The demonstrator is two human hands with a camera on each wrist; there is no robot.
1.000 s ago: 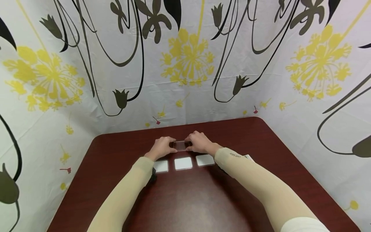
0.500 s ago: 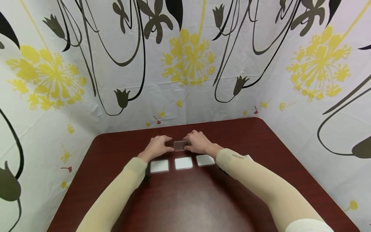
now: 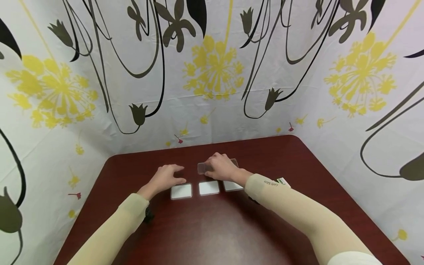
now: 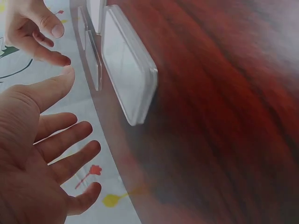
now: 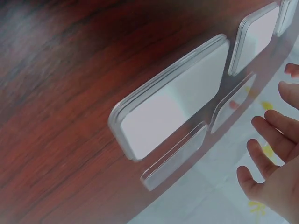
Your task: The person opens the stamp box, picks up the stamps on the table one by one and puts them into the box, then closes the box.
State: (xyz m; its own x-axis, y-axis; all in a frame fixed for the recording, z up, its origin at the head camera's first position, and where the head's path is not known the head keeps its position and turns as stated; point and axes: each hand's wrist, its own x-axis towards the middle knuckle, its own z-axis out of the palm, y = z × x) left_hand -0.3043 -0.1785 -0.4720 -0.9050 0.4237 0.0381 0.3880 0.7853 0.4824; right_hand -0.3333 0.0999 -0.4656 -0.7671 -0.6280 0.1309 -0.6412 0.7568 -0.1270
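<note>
Three white rectangular pieces with clear edges, the left one (image 3: 181,191), the middle one (image 3: 209,187) and the right one (image 3: 232,186), lie in a row. Behind them are two thin clear plates, one (image 3: 201,168) left of my right hand (image 3: 221,169) and one (image 3: 235,162) partly hidden behind it. Fingers spread, my right hand (image 5: 275,163) hovers beside the clear plates (image 5: 175,158) without gripping them. My left hand (image 3: 165,178) is held off to the left, above the left white piece; its fingers are apart and empty in the left wrist view (image 4: 42,140).
The dark red table (image 3: 212,228) ends at a patterned cloth (image 3: 212,121) behind and at both sides. A small printed label or packet (image 3: 283,182) lies beyond my right sleeve. Something dark shows under my left wrist.
My left hand has let go of the left end of the clear plate and moved left and nearer. My right hand has shifted slightly left, and a second clear plate now shows behind it.
</note>
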